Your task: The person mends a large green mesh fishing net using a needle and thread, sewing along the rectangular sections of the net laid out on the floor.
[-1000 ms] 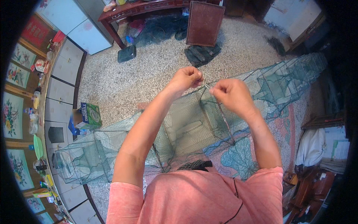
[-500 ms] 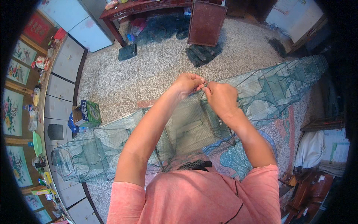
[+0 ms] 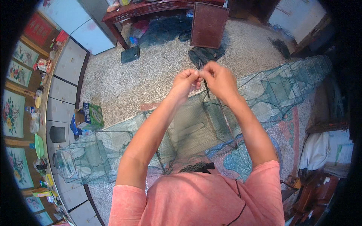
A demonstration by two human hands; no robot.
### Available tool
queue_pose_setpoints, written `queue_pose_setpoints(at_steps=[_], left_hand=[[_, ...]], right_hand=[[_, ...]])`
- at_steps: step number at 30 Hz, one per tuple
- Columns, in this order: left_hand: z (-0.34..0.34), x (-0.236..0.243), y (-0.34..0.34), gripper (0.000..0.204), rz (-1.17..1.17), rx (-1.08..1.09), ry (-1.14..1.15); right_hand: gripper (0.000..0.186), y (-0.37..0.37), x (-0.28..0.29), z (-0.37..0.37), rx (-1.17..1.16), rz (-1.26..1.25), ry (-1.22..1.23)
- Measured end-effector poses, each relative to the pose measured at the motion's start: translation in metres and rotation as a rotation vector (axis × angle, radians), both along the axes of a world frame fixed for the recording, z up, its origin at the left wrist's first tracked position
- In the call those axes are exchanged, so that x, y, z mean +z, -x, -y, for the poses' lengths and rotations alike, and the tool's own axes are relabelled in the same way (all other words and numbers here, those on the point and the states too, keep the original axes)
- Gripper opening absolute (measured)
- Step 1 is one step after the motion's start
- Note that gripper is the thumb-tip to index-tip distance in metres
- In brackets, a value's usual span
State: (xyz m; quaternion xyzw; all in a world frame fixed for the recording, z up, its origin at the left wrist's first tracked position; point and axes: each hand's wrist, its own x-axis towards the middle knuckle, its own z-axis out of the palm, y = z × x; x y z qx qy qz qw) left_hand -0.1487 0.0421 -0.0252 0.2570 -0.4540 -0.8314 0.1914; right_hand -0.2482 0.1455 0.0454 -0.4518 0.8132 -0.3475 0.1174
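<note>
A long green mesh net trap (image 3: 188,122) with several dark frames stretches across in front of me, from lower left to upper right. My left hand (image 3: 184,84) is raised at its far edge, fingertips pinched together. Against those fingertips my right hand (image 3: 221,83) is also closed, its fingers a little blurred by motion. Something thin shows just above the meeting fingertips, and a dark narrow piece hangs below them toward the net. The fingers hide most of what they hold.
A green and white cardboard box (image 3: 92,116) stands left of the net, near the cabinets (image 3: 62,92). Beyond the net lie a dark folded net bundle (image 3: 205,55), an upright brown panel (image 3: 209,25) and a dark green pack (image 3: 130,55). A carved red table (image 3: 151,6) stands at the back.
Both hands have moved up and slightly left, away from the net's far edge. The dark narrow piece now shows below the fingers. The net lies almost as before.
</note>
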Motion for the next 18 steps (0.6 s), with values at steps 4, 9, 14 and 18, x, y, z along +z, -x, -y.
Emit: queue_pose_setpoints(at_steps=[4,9,14,18], left_hand=[[-0.004,0.003,-0.002,0.012,-0.002,-0.134,0.175],[-0.012,0.020,-0.005,0.017,-0.046,-0.321,0.580],[0.000,0.006,-0.013,0.010,-0.046,-0.191,0.580],[-0.004,0.020,-0.010,0.008,-0.005,-0.277,0.468]], right_hand=[[0.013,0.004,0.049,0.019,0.095,0.239,0.706],[0.014,0.036,0.065,0.000,0.097,0.476,0.754],[0.014,0.054,0.072,-0.062,0.207,-0.154,0.274],[0.013,0.091,0.086,-0.095,0.047,0.357,-0.334]])
